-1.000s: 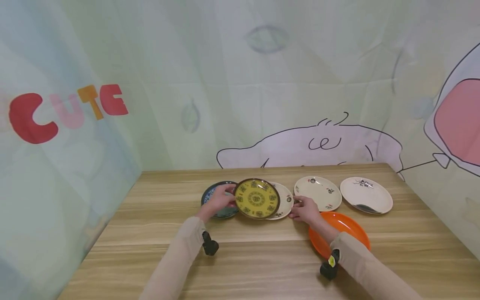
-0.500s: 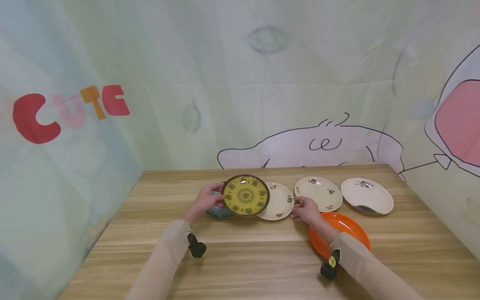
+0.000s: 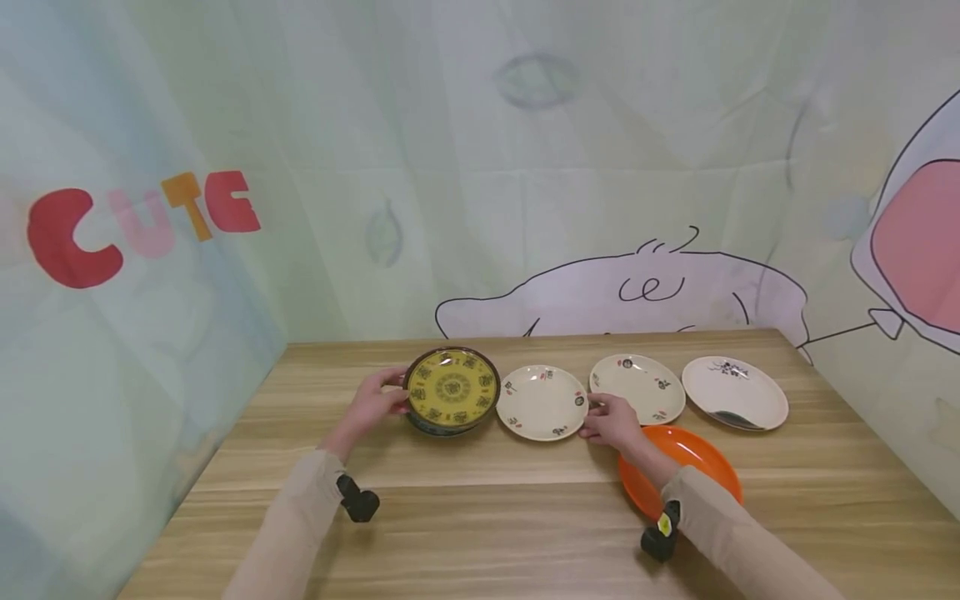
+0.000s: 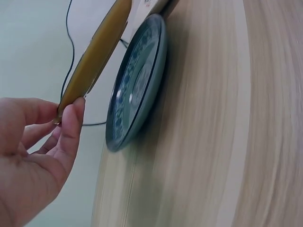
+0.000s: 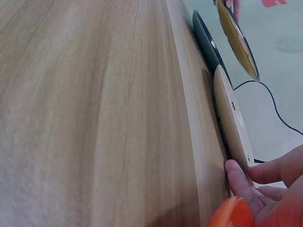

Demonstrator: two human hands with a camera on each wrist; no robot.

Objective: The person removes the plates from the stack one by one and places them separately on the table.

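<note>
My left hand [image 3: 372,402] pinches the left rim of a yellow plate [image 3: 452,387] with a dark edge and patterned motifs. That plate is held in the air over a blue-green plate [image 4: 139,85], which lies on the table and is mostly covered in the head view. A gap between the two plates shows in the left wrist view. To their right lies a round cream plate [image 3: 542,404] with small floral marks. My right hand [image 3: 615,421] holds its right rim between thumb and fingers, and the plate rests on the table.
A second cream plate [image 3: 637,385] lies behind my right hand. Farther right is a white plate [image 3: 735,392] with a dark sprig. Under my right forearm sits an orange plate [image 3: 701,457]. The wooden table [image 3: 480,533] ends at a printed curtain [image 3: 337,208].
My left hand has carried the yellow plate leftward, from over the cream plate to above the blue-green one. The cream plate is now fully uncovered. My right hand has stayed in place.
</note>
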